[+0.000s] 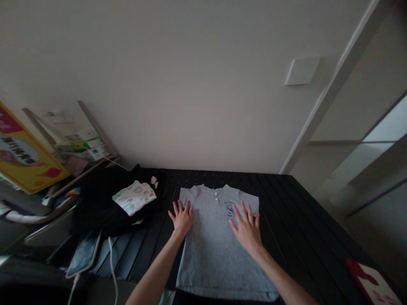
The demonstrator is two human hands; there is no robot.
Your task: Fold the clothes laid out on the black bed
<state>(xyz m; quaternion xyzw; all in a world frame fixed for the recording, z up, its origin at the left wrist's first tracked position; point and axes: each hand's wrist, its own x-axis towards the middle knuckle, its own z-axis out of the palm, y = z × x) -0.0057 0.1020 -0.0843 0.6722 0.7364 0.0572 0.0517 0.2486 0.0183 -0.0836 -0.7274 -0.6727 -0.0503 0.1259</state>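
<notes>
On the black slatted table (302,220), midway across and close to the near edge: a grey T-shirt (213,250), laid flat with the front up, collar toward the wall, hem toward the person. Down from the collar, a short row of white buttons (216,197); just beside them, on the chest, a small dark print (229,208). Pressed palm-down on the shirt's left edge, below the shoulder: the left hand (182,219), fingers spread and straight, grasping nothing, fingertips partly over the bare slats. Pressed palm-down on the chest, touching the print's lower side: the right hand (247,231), fingers likewise fanned out and released, nothing held; hands well apart, with the button row between them.

To the left of the shirt, apart from it: a dark heap of cloth (101,212), and on top of it a folded white garment (134,197) with pale coloured patterning; near that, two small white bits (154,181), too small to tell. At the table's left front corner, a phone (83,255) lying flat, with a white cable (112,264) beside it. Farther left, a yellow printed board (23,156) leaning; at the far right front, a red and white card (372,281).
</notes>
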